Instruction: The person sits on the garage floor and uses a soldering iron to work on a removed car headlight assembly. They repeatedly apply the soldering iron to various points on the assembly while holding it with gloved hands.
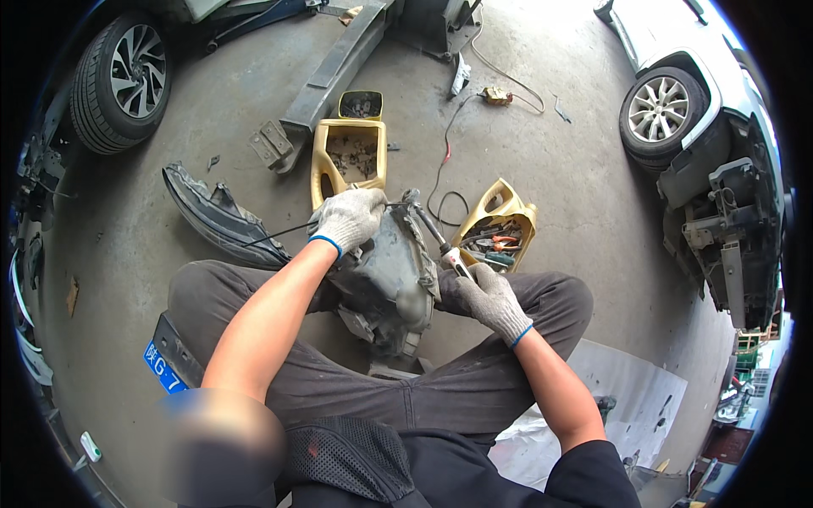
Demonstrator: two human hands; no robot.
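Note:
Between my knees stands a dusty dark plastic car headlight housing [381,279], its back side toward me. My gloved right hand [494,302] is closed around the pale handle of a heated iron-like tool [434,227]; its metal shaft slants up left and its head meets the housing's upper edge. My gloved left hand [351,216] is closed at the housing's upper left, pinching a thin black rod [284,232]. One end of the rod sticks out left of the hand; the other points at the tool's head. Both hands wear knitted white gloves.
A cut-open gold canister [317,157] with small parts stands ahead; another gold canister [530,233] holds pliers and screwdrivers at right. A long dark lamp [222,216] lies left. A cord runs to a yellow power socket [497,96]. A white car [677,51] stands right.

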